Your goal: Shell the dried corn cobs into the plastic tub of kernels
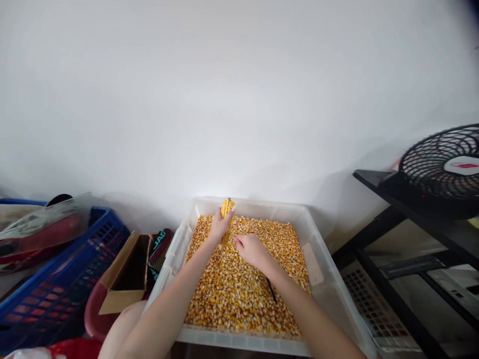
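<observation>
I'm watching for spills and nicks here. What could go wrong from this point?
The corn cob stands upright near the bin's far rim, so loosened kernels could fly over it. The right hand works close to the left hand, whose grip is on the cob, so fingers might get scraped.

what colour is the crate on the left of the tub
Blue: the slatted plastic crate shows clearly in the head view.

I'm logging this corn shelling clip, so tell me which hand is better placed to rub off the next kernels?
Probably the right hand: it rests low against the corn cob, free to work. The left hand grips the cob upright over the tray of loose kernels.
</observation>
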Motion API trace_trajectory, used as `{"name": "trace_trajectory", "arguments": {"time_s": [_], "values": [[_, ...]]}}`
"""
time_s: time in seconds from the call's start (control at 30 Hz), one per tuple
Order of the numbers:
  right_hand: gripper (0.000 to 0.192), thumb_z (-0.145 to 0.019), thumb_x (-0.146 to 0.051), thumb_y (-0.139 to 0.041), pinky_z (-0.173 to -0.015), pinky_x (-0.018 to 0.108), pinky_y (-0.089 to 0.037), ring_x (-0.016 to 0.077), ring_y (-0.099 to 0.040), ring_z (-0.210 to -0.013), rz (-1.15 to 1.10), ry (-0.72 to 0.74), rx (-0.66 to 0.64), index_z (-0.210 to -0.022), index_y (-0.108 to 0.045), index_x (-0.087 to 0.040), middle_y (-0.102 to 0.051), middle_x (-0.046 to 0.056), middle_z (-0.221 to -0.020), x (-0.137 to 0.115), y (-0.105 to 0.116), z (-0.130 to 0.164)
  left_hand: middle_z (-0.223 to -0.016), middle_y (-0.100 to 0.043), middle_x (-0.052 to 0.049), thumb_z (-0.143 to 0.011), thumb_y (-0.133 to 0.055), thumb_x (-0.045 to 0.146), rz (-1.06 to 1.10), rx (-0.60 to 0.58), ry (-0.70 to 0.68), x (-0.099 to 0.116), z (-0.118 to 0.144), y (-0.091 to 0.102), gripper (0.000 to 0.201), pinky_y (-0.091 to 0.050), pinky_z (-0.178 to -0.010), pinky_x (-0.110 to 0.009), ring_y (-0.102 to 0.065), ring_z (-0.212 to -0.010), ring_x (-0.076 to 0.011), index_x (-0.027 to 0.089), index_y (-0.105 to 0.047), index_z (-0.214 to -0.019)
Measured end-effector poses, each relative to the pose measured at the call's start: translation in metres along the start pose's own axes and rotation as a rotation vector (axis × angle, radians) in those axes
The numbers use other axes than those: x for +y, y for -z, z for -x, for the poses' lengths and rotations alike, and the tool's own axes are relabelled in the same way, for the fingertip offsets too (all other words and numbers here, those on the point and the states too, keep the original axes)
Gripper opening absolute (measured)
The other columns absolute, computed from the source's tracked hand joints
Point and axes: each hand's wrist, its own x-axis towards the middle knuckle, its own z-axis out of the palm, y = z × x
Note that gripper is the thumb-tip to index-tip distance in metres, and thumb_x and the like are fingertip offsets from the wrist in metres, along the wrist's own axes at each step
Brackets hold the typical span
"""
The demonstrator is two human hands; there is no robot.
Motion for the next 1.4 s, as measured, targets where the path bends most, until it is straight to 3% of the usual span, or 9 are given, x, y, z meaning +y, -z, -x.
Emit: {"name": "trace_trajectory", "arguments": {"time_s": [0.2,0.43,0.63,0.77,0.97,1.3,1.4], "values": [[0.03,-0.09,-0.02,-0.035,-0.072,0.027,-0.035,0.017,-0.063,-0.072,0.104,-0.017,-0.004,-0.088,-0.064,-0.016,-0.069,0.01,-0.08,-0.007,-0.01,0.002,-0.084,-0.062,-0.006,-0.078,-0.053,0.051,-0.196,0.013,-0.092,-0.004,-0.001,0.002,0.039,-0.043,-0.071,-0.028,-0.058,-0.076,-0.0184,0.016,-0.055,-0.095],[0.038,-0.092,-0.023,-0.034,-0.059,0.023,-0.033,0.0131,-0.059,-0.063,-0.197,-0.089,-0.008,-0.072,-0.065,-0.015,-0.068,0.008,-0.072,-0.003,-0.016,-0.004,-0.084,-0.063,-0.006,-0.078,-0.053,0.051,-0.251,0.01,-0.09,-0.004,0.0,0.003,0.038,-0.042,-0.07,-0.029,-0.059,-0.077,-0.0197,0.017,-0.055,-0.094],[0.03,-0.09,-0.02,-0.036,-0.065,0.026,-0.033,0.0169,-0.061,-0.07,0.023,-0.032,0.032,-0.085,-0.066,-0.014,-0.069,0.011,-0.079,-0.006,-0.017,0.001,-0.082,-0.063,-0.006,-0.076,-0.055,0.052,-0.254,-0.01,-0.09,-0.003,0.005,-0.002,0.039,-0.041,-0.07,-0.028,-0.059,-0.075,-0.0198,0.018,-0.055,-0.093],[0.03,-0.09,-0.02,-0.038,-0.066,0.025,-0.032,0.0153,-0.06,-0.068,-0.004,-0.003,0.001,-0.079,-0.066,-0.015,-0.069,0.01,-0.078,-0.001,-0.015,-0.001,-0.081,-0.064,-0.006,-0.076,-0.055,0.052,-0.244,-0.032,-0.096,-0.003,0.008,-0.005,0.038,-0.041,-0.07,-0.028,-0.059,-0.075,-0.0195,0.018,-0.055,-0.091],[0.031,-0.089,-0.023,-0.041,-0.058,0.023,-0.029,0.0122,-0.054,-0.059,-0.161,0.026,-0.05,-0.071,-0.065,-0.015,-0.066,0.006,-0.067,0.008,-0.004,-0.003,-0.082,-0.065,-0.006,-0.077,-0.055,0.049,-0.235,-0.104,-0.22,0.005,0.012,-0.003,0.036,-0.043,-0.07,-0.028,-0.06,-0.075,-0.0193,0.017,-0.057,-0.094],[0.028,-0.086,-0.021,-0.042,-0.057,0.022,-0.029,0.0129,-0.054,-0.061,-0.195,0.075,-0.09,-0.071,-0.065,-0.015,-0.066,0.006,-0.07,0.018,-0.002,-0.003,-0.08,-0.066,-0.005,-0.075,-0.056,0.052,-0.269,-0.187,-0.286,0.019,0.023,-0.002,0.041,-0.044,-0.073,-0.029,-0.062,-0.076,-0.022,0.019,-0.058,-0.099],[0.027,-0.085,-0.021,-0.042,-0.059,0.022,-0.031,0.014,-0.056,-0.065,-0.218,0.091,-0.113,-0.074,-0.066,-0.016,-0.067,0.006,-0.074,0.021,0.0,-0.003,-0.078,-0.066,-0.004,-0.073,-0.059,0.052,-0.298,-0.27,-0.337,0.02,0.025,-0.001,0.042,-0.044,-0.072,-0.029,-0.061,-0.074,-0.0215,0.02,-0.059,-0.101]]}}
